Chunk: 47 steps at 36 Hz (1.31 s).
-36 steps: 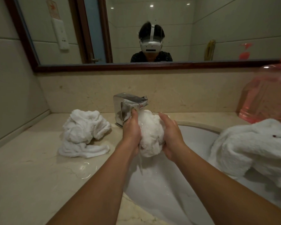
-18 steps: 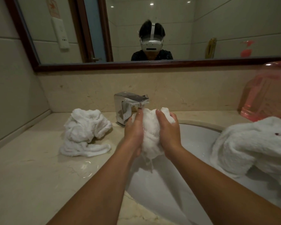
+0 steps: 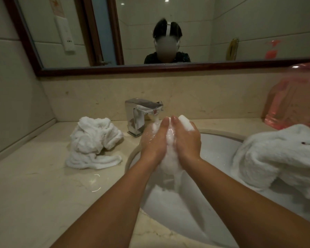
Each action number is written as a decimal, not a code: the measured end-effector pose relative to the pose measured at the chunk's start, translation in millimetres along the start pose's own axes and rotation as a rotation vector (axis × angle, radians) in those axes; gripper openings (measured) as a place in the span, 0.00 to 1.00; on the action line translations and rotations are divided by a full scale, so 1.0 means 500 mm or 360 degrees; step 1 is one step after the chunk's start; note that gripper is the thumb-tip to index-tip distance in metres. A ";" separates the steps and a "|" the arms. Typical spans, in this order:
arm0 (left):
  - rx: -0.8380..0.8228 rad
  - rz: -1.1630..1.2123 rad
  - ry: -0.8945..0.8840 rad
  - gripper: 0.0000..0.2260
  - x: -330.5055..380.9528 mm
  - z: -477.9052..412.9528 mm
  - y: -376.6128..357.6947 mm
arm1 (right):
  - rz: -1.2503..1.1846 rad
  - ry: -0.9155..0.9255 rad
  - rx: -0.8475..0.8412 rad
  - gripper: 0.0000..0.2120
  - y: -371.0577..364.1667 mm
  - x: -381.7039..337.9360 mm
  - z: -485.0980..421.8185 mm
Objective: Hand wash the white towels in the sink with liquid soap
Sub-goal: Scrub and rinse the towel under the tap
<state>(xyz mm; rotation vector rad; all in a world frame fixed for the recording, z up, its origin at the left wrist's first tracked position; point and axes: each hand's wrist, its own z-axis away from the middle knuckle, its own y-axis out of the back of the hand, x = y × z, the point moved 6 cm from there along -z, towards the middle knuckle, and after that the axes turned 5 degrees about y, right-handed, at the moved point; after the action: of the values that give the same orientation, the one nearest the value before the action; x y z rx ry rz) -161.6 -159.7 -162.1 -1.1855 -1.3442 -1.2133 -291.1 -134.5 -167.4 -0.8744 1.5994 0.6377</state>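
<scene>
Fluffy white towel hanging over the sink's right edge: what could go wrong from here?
The fluffy white towel draped over the white sink could slide into its basin. Water wrung from the small white towel gripped between left hand and right hand might splash onto the wet beige counter.

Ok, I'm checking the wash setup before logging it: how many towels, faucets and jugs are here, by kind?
White towels: 3 (held towel, crumpled towel, draped towel)
Chrome faucet: 1
Pink jug: 1
Total: 5
</scene>
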 end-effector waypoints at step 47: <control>-0.0194 0.0887 0.0517 0.29 -0.020 -0.030 0.002 | -0.0151 -0.0163 -0.0137 0.35 -0.032 0.054 -0.011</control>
<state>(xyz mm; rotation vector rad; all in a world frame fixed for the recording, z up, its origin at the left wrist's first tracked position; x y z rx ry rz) -159.3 -175.1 -171.0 -1.2715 -0.6445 -1.0269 -283.4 -153.3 -191.8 -0.9599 1.4392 0.6773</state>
